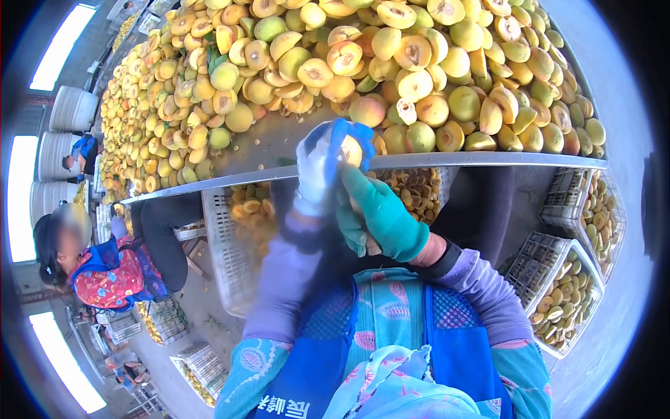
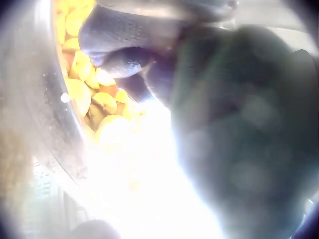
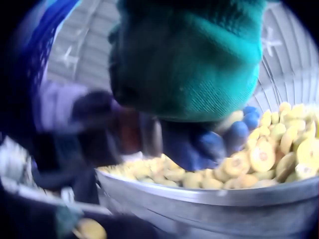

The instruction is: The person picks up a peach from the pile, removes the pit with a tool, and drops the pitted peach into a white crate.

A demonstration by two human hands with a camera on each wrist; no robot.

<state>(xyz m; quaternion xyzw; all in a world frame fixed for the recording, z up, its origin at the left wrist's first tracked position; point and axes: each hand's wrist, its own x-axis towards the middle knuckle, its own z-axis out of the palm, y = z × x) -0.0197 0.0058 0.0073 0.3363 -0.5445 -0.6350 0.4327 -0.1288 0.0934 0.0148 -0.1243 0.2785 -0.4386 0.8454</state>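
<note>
Both gloved hands [image 1: 319,164] [image 1: 382,215] close together

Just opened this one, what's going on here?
A person in gloves is working on fruit at a metal table heaped with yellow fruit, many of them cut open. The left hand, in a white and blue glove, holds one piece of fruit near the table's edge. The right hand, in a green glove, is right up against it; whether it grips anything is unclear. Crates of fruit halves stand to the right, and another person sits further left.
</note>
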